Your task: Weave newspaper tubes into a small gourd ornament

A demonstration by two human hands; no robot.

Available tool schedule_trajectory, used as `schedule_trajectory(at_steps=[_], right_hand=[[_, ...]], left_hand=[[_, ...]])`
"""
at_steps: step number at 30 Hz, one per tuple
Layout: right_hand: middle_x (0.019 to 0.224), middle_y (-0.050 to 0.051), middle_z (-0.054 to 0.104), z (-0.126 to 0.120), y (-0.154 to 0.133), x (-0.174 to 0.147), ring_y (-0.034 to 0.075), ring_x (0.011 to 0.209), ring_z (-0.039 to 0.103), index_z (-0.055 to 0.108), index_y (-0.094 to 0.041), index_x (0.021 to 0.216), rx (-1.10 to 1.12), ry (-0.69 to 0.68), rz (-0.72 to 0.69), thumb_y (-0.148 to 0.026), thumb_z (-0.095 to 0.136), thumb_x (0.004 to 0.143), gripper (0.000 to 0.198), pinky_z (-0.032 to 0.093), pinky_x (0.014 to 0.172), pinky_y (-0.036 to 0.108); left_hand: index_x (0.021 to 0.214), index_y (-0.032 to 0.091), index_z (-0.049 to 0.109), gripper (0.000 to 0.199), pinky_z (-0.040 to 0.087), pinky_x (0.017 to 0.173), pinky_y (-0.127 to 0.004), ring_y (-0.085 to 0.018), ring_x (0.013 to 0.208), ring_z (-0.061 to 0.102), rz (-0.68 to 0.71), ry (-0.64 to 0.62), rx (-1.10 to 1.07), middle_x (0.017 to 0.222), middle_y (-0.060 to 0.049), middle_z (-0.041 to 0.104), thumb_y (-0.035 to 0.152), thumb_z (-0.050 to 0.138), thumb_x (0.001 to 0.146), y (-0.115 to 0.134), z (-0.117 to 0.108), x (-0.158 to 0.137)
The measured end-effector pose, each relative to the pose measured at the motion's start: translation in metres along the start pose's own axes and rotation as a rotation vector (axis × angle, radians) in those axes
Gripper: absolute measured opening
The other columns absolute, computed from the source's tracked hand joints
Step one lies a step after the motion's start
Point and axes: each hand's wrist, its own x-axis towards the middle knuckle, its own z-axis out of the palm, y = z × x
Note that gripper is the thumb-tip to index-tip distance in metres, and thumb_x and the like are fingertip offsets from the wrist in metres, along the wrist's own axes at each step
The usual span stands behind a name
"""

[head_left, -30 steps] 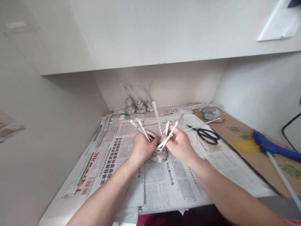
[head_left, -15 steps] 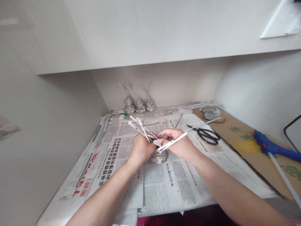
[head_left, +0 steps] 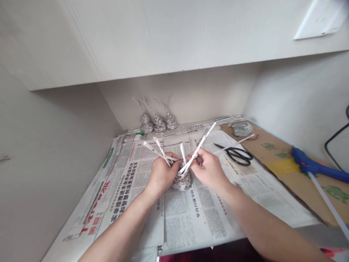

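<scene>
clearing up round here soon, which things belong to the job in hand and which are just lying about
In the job, it seems: woven pot, strips, left hand and right hand on them, newspaper beneath.

Lying about, untouched: scissors, glue gun, three woven gourds, paper rods, cardboard, grey bundle.

Hands (head_left: pixel 163 171) and forearms (head_left: pixel 124 222) are bare; the clothing (head_left: pixel 226 251) is dark red.

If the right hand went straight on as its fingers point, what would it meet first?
Probably the long white paper strip slanting up from the woven piece, just ahead of the right hand; the left hand lies beyond. Depth is unclear; hand and strip may be touching.
</scene>
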Motion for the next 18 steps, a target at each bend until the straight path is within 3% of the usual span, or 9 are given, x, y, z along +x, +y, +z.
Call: schedule_trajectory(at_steps=[4,7,10,14,18], right_hand=[[0.074,0.002,0.069,-0.002,0.003,0.005,0.016,0.059,0.060,0.068,-0.022,0.086,-0.021,-0.034,0.033,-0.037,0.062,0.077,0.018,0.044,0.056,0.027],[0.079,0.003,0.069,0.000,0.005,0.011,0.018,0.070,0.063,0.069,-0.020,0.088,0.246,-0.093,0.104,-0.033,0.065,0.074,0.019,0.047,0.063,0.028],[0.067,0.001,0.064,0.004,0.003,0.013,0.013,0.058,0.058,0.066,-0.017,0.082,0.546,-0.110,0.181,-0.030,0.068,0.072,0.017,0.045,0.052,0.024],[0.063,-0.002,0.061,0.005,-0.003,0.010,0.009,0.050,0.052,0.063,-0.017,0.076,0.627,-0.104,0.091,-0.027,0.067,0.073,0.012,0.039,0.043,0.020],[0.065,-0.001,0.062,0.002,-0.005,0.007,0.010,0.054,0.057,0.066,-0.017,0.084,0.623,-0.149,0.046,-0.027,0.063,0.077,0.012,0.048,0.050,0.022]], left_hand=[[0.077,0.018,0.068,0.009,0.046,0.065,-0.025,-0.016,0.070,0.064,0.011,0.004,-0.002,0.075,-0.002,0.071,0.020,0.059,0.076,0.000,0.000,-0.001],[0.076,0.018,0.068,0.009,0.047,0.067,-0.025,-0.016,0.072,0.065,0.039,0.009,-0.005,0.076,-0.002,0.071,0.019,0.059,0.076,0.000,0.000,-0.001],[0.075,0.018,0.068,0.009,0.047,0.067,-0.025,-0.015,0.071,0.065,0.040,-0.011,-0.019,0.075,-0.001,0.071,0.018,0.060,0.076,0.000,0.000,-0.001],[0.077,0.020,0.070,0.009,0.047,0.068,-0.024,-0.015,0.070,0.064,0.032,-0.017,-0.023,0.076,0.000,0.071,0.019,0.061,0.075,0.002,-0.002,0.000],[0.077,0.020,0.070,0.011,0.046,0.071,-0.024,-0.015,0.075,0.064,0.074,0.011,-0.007,0.078,0.000,0.071,0.016,0.061,0.074,0.002,-0.003,0.000]])
